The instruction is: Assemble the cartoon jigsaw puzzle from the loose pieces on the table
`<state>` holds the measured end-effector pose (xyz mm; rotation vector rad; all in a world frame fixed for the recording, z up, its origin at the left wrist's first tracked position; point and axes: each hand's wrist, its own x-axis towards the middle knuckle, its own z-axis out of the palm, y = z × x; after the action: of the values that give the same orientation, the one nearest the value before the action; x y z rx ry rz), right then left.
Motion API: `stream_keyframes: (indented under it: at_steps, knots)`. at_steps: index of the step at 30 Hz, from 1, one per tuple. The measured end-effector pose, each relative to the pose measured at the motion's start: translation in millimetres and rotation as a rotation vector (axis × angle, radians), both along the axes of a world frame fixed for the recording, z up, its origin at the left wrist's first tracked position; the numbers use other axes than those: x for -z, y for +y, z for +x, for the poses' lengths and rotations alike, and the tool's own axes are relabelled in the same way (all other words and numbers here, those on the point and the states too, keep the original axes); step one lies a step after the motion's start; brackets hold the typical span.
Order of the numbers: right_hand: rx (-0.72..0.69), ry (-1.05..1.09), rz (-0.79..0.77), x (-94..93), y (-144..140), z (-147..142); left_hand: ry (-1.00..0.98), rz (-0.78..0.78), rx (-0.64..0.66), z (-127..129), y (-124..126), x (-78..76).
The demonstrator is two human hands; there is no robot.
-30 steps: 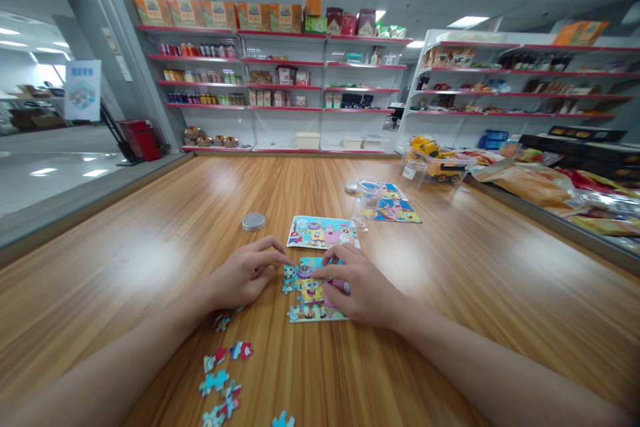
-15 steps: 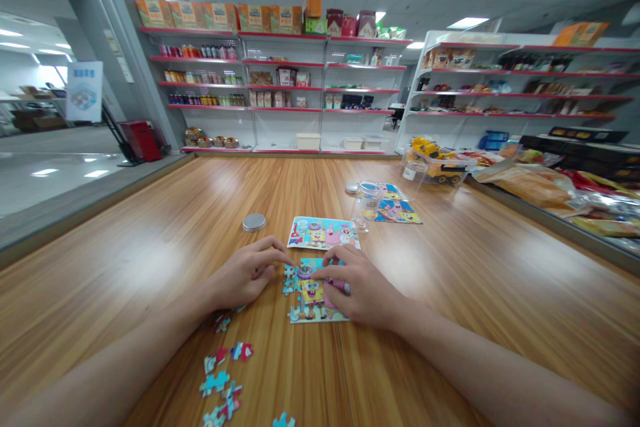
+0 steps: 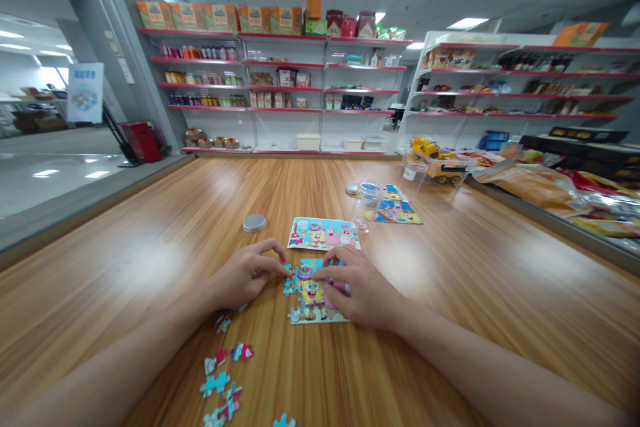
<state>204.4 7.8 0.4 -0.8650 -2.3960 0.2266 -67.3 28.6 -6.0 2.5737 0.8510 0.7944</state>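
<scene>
Pinching with its fingertips drawn together, the left hand (image 3: pixel 240 278) now touches a small blue piece (image 3: pixel 289 271) at the top left edge of the half-built cartoon puzzle (image 3: pixel 313 297); half a second ago these fingers were a little more stretched, so the piece seems to be pressed toward its place. I cannot tell if the fingers really hold it or only push it. The right hand (image 3: pixel 357 287) has hardly moved: it lies flat over the right part of the puzzle, fingers curled loosely, holding nothing that I can see, and I judge that it keeps the puzzle steady.

The puzzle lies on the wooden table (image 3: pixel 475 267) just between both hands. Loose pieces (image 3: pixel 223 380) are scattered near the left forearm, well apart from the puzzle. Behind the puzzle lies a printed picture card (image 3: pixel 323 232), beside it a clear jar (image 3: pixel 369 200) standing on a second card (image 3: pixel 395 208), and a metal lid (image 3: pixel 254 222) to the left. Nothing blocks the hands, only the right hand hides part of the puzzle.
</scene>
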Motion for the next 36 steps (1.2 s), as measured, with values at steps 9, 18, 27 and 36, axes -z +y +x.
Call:
stream_keyframes:
  at_steps: [9, 18, 27, 36]
  knots:
    - [-0.002, -0.008, 0.004, 0.0, -0.3, 1.4, -0.010, -0.008, -0.028, 3.3, -1.0, -2.6]
    - [0.008, -0.021, -0.015, -2.8, -0.1, -0.7, 0.021, 0.001, -0.078, 4.2, -2.9, -3.0]
    - [0.004, 0.007, -0.007, -1.6, -0.3, 0.4, 0.017, 0.008, -0.112, 3.7, -2.2, -3.6]
    - [-0.003, 0.009, -0.009, -1.4, -0.4, 0.7, 0.050, -0.011, -0.236, 1.3, 1.2, -0.5]
